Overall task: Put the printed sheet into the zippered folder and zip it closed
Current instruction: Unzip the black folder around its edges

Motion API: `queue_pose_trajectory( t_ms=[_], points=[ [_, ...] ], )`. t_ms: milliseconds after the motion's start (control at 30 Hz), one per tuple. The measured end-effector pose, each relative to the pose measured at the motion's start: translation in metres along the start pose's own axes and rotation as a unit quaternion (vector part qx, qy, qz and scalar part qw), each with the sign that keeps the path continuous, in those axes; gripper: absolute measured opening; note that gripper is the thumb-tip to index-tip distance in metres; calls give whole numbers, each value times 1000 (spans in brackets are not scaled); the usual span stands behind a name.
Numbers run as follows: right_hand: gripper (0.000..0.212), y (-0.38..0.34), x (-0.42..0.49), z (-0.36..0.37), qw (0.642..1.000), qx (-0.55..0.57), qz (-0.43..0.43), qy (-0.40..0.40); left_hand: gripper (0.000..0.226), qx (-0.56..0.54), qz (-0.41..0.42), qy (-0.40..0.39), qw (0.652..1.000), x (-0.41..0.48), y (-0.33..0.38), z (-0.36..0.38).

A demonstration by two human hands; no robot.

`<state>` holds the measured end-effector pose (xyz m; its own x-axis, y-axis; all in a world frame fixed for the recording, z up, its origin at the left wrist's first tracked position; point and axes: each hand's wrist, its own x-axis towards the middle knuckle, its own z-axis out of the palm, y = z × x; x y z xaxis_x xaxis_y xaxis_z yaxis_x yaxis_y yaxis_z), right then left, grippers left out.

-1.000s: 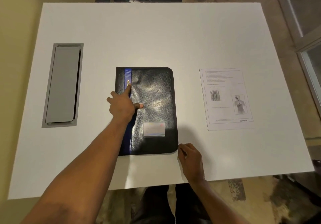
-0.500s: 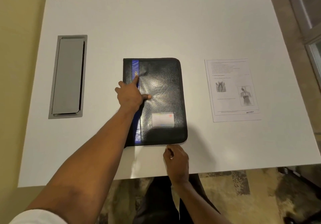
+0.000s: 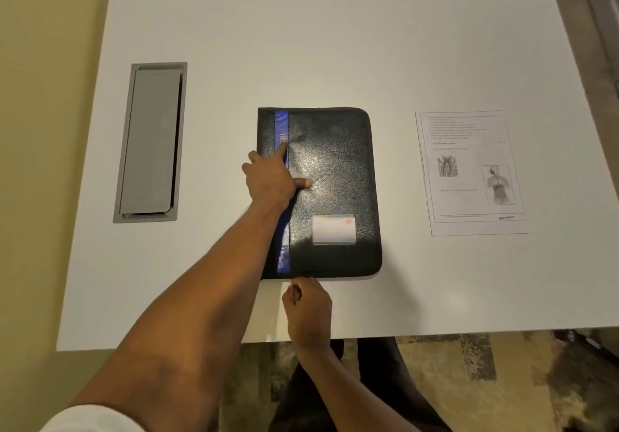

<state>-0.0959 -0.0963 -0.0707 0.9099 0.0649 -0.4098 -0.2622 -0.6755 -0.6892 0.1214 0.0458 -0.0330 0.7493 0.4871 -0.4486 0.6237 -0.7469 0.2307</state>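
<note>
The black zippered folder (image 3: 335,163) with a blue stripe and a small label window lies closed flat in the middle of the white table (image 3: 335,46). My left hand (image 3: 271,180) presses down on its left part, fingers spread, index finger on the stripe. My right hand (image 3: 310,304) sits at the folder's near edge below the stripe. Its fingers are pinched on what looks like the zipper pull, which is mostly hidden. The printed sheet (image 3: 469,177), with text and two diagrams, lies flat on the table to the right of the folder, apart from it.
A grey rectangular cable hatch (image 3: 150,143) is set into the table at the left. The table's near edge runs just behind my right wrist. My dark-clothed legs and patterned floor show below it.
My right hand has slid left along the folder's near edge, from the right corner to under the blue stripe. My left hand stays pressed on the folder. The camera view shifted slightly.
</note>
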Motion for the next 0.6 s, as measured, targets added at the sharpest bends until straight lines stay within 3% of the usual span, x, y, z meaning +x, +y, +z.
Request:
queue_pose_trajectory(
  t_ms=[233,333,400,467,533,600],
  points=[
    [28,-25,-5,20,999,-1,5,-45,111,25,15,4,1000,2,7,4],
    [45,-27,3,11,996,-3,-4,-90,110,17,23,0,1000,2,10,4],
    [37,-25,12,-8,993,-8,-25,-119,109,13,22,-3,1000,1,9,5],
    [24,-23,28,-40,997,-8,-55,-58,107,-1,20,-5,1000,-1,7,4],
    [18,-20,54,-79,995,-5,-62,73,108,-26,12,-4,1000,-3,1,2],
    [30,-15,85,-111,985,-26,-39,165,112,-38,-1,-2,999,-8,-8,-1]
  ],
)
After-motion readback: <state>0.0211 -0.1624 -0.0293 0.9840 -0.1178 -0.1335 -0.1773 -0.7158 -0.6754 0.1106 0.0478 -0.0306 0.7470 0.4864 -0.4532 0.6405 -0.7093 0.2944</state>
